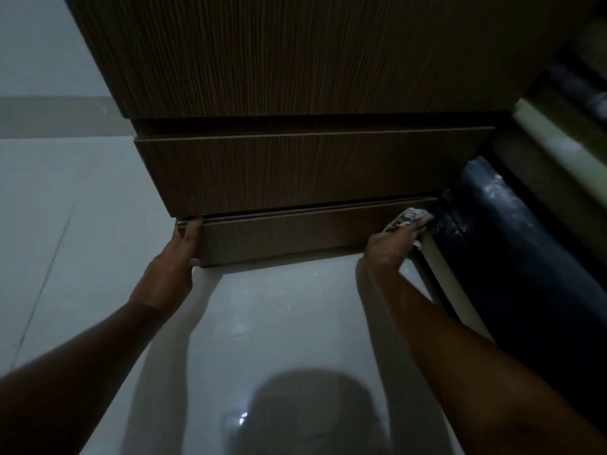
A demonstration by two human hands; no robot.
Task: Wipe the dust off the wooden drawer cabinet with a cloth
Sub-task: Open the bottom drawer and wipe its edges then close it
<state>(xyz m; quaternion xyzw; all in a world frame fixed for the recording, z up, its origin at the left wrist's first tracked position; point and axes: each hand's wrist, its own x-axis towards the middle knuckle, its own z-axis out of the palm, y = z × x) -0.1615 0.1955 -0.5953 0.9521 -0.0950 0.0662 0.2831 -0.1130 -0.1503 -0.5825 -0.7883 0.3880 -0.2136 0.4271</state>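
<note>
- wooden drawer cabinet (pixel 295 165), striped brown grain, fills upper centre.
- left hand (pixel 175 257) grips bottom drawer (pixel 289 236) left edge.
- right hand (pixel 395 241) clutches crumpled pale cloth (pixel 409 216) at right corner.
- glossy white floor (pixel 98 192) below.

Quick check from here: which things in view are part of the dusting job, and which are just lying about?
Part of the job:
- wooden drawer cabinet
- bottom drawer, gripped at its left end by the left hand
- cloth, held by the right hand at the drawer's right end

Just lying about:
- dark roll to the right
- pale boards behind it

2 forearms were bare to frame edge, no sleeves; left hand (pixel 175 257) and right hand (pixel 395 244) wore nothing.
</note>
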